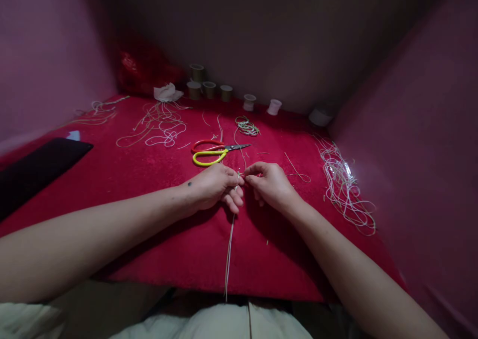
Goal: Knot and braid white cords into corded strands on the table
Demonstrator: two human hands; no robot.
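Note:
Thin pale cords [229, 249] run from between my hands down over the front edge of the table. My left hand [221, 185] pinches them near a small greenish knot [239, 174], thumb and forefinger together, the other fingers loosely curled. From the other side my right hand [271, 182] meets it, with thumb and forefinger closed at the cord by the knot. Just beyond the fingers lie scissors [209, 157] with one red and one yellow handle, blades pointing right. Behind them rests a small coiled bundle of green and white braided cord [247, 126].
Several thread spools [226, 93] stand along the back wall. Tangled white and tan cords lie at the right [345, 184] and at the back left [160, 125]. A black flat object [41, 172] sits at the left, a red plastic bag [144, 70] behind. Pink walls flank the red cloth [149, 249].

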